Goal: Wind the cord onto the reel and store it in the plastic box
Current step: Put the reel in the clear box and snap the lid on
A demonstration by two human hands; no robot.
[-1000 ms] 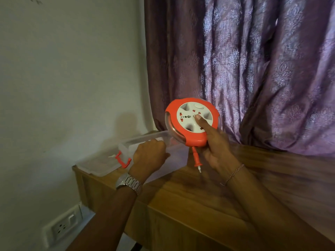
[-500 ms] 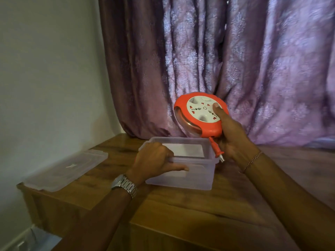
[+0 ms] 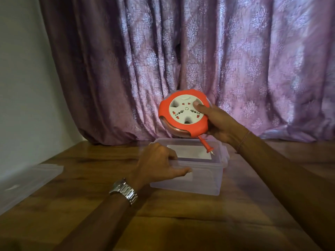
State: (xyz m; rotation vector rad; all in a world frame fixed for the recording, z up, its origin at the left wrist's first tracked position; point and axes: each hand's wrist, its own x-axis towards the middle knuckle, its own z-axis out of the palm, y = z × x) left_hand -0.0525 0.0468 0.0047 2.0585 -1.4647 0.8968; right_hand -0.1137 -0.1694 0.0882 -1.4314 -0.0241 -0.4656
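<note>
The clear plastic box (image 3: 203, 180) is sitting open on the wooden table (image 3: 181, 223), and nothing is lying inside it apart from a pale rectangular patch showing through its bottom; whether that patch is a label or a reflection cannot be told. Its clear lid (image 3: 27, 182) is lying well apart at the table's left edge. The left hand (image 3: 155, 163) is gripping the box's near-left rim, fingers curling over the edge and thumb stretching along the front wall. The right hand (image 3: 217, 124) is holding the orange reel (image 3: 183, 115) in the air just above the box's far side, thumb pressing on the white socket face and fingers wrapping behind. The reel's flat face is tilting up toward the camera. Its orange plug (image 3: 207, 147) is dangling from the lower edge, its long axis slanting down and to the right, pins pointing into the box opening.
</note>
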